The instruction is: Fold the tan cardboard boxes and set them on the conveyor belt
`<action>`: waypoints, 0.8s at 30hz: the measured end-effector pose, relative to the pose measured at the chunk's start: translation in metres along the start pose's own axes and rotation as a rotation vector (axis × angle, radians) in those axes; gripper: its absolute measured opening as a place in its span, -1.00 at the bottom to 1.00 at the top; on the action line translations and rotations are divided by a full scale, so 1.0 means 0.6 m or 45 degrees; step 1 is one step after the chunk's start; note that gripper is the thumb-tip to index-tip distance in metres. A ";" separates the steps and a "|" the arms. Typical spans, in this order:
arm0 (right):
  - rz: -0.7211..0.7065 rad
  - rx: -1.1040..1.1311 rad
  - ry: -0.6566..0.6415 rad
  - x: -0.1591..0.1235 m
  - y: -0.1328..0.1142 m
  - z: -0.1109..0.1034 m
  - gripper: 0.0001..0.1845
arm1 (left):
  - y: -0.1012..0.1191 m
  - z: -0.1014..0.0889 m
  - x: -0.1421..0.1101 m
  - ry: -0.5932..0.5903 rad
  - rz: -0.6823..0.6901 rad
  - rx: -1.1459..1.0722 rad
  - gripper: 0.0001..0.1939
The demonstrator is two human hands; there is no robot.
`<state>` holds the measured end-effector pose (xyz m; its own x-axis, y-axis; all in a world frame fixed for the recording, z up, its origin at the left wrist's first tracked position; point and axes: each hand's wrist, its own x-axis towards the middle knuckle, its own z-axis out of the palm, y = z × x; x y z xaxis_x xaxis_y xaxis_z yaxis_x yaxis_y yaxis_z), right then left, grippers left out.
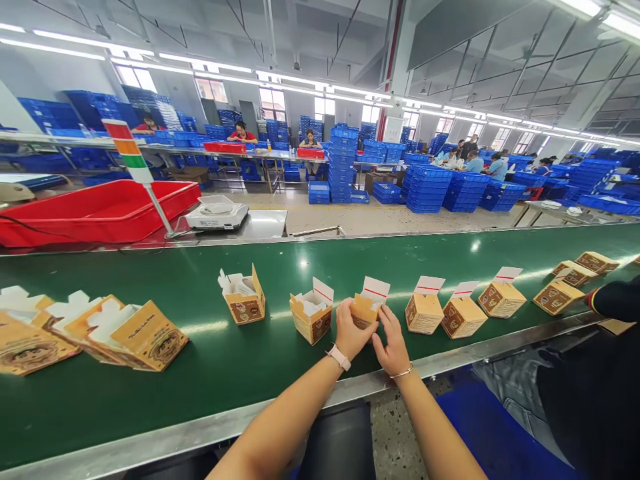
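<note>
I see via the head cam that my L hand (353, 330) and R hand (393, 341) are both clamped on one small box (361, 309), w/ the box btwn them; L hand grips its left side, R hand its right; its white flap (376, 289) w/ a red line sticks up just past my fingertips; can't tell if the box bottom touches the green belt (280, 383) under it.

Just left of L hand is an open box (314, 322) w/ white stuff in it; farther left, apart from it, is a 2nd open box (245, 305); well left of both is a bunch of open boxes (150, 339), some leaning.

Near R hand, on its right, is a box w/ its top shut & flap up (424, 313); two more like it (464, 317) sit past that; well right of R hand is a co-worker's dark sleeve (617, 300), close to a few more boxes (559, 297).
</note>
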<state>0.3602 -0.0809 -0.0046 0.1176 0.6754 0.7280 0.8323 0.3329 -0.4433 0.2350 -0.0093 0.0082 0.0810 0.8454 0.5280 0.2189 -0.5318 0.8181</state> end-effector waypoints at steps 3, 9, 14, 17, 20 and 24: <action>0.054 0.123 0.042 -0.002 0.009 0.020 -0.43 | -0.017 -0.006 -0.009 -0.112 0.236 -0.022 -0.49; 0.131 0.105 0.092 0.033 0.060 0.010 -0.51 | -0.015 0.006 0.022 -0.404 0.350 0.020 -0.72; 0.222 0.047 0.020 0.065 0.073 -0.013 -0.62 | 0.012 0.021 0.037 -0.468 0.264 0.084 -0.77; 0.423 0.303 0.022 0.079 0.068 -0.018 -0.64 | 0.032 0.039 0.049 -0.448 0.132 0.101 -0.79; 0.852 0.563 0.194 0.089 0.068 -0.014 -0.71 | 0.048 0.067 0.064 -0.345 -0.208 0.001 -0.89; 1.145 0.633 0.387 0.100 0.086 -0.007 -0.69 | 0.057 0.106 0.079 -0.263 -0.867 -0.395 -0.59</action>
<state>0.4125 -0.0256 0.0183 0.7648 0.6368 0.0974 0.0667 0.0721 -0.9952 0.3078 0.0160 0.0467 0.2128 0.9666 -0.1427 0.0056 0.1449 0.9894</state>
